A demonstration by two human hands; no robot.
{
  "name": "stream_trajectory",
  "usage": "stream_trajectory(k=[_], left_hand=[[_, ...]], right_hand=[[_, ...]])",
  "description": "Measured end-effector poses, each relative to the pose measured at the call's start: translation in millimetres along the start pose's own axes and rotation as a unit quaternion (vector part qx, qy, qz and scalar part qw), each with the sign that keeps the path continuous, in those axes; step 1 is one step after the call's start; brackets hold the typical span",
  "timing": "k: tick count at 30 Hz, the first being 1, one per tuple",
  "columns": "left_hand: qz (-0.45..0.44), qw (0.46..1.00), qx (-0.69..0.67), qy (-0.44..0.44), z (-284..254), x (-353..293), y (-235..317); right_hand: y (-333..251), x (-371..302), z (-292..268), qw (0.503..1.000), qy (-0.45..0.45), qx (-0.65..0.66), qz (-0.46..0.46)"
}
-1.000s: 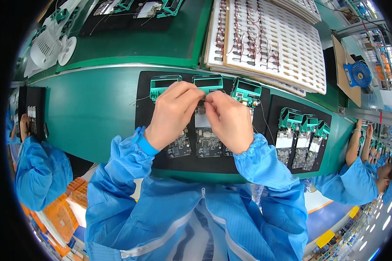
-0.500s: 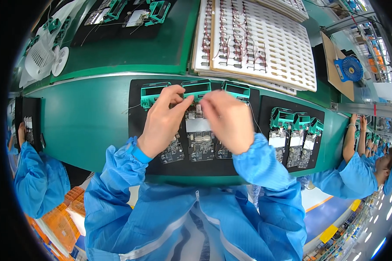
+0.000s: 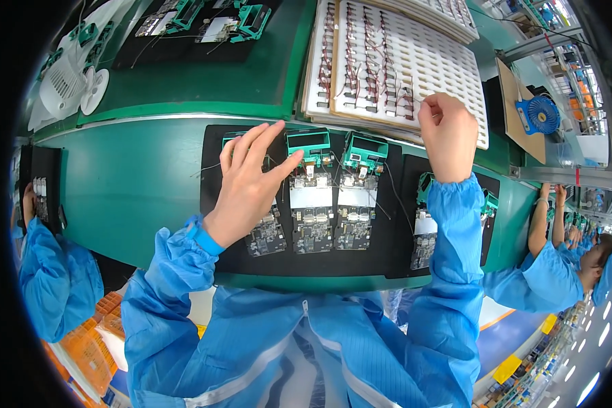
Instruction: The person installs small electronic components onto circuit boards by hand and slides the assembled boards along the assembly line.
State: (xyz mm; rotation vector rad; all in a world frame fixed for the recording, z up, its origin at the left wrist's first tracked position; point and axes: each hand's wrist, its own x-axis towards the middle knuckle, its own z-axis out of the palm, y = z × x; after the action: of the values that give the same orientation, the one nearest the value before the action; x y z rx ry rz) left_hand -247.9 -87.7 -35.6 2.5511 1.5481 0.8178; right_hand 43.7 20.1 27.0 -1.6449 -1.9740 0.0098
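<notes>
My left hand [image 3: 246, 182] is open, fingers spread, above the left circuit board [image 3: 266, 234] on a black mat. It partly covers a green plastic housing behind that board. By its fingertips stands the middle green housing [image 3: 309, 144], joined to a circuit board [image 3: 314, 228]. Right of this is another green housing [image 3: 366, 151] with its own board [image 3: 353, 228] and thin loose wires. My right hand [image 3: 450, 139] is over the white foam tray [image 3: 449, 75], fingers curled into a pinch beside a row of small wired parts [image 3: 408, 102]. Whatever its fingertips hold is hidden.
A second black mat [image 3: 400, 262] with more boards lies to the right, partly under my right forearm. More housings [image 3: 251, 22] stand on the far bench at left. A blue fan [image 3: 540, 114] is at far right. Other people work on both sides.
My right hand has moved from the middle housing up and right to the foam tray, uncovering the right housing and board. My left hand's fingers have spread apart beside the middle housing.
</notes>
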Motion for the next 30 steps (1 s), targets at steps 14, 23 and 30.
stream_trajectory(k=[14, 23, 30], left_hand=[[-0.229, 0.795, -0.558, 0.068, -43, -20, 25], [-0.250, 0.900, -0.352, 0.065, -59, -69, -30], [-0.128, 0.971, -0.189, 0.073, -54, -55, -61]], right_hand=[[-119, -99, 5, 0.768, -0.290, 0.540, 0.187], [-181, -133, 67, 0.924, -0.202, 0.322, -0.042], [-201, -124, 88, 0.955, -0.183, 0.199, -0.120]])
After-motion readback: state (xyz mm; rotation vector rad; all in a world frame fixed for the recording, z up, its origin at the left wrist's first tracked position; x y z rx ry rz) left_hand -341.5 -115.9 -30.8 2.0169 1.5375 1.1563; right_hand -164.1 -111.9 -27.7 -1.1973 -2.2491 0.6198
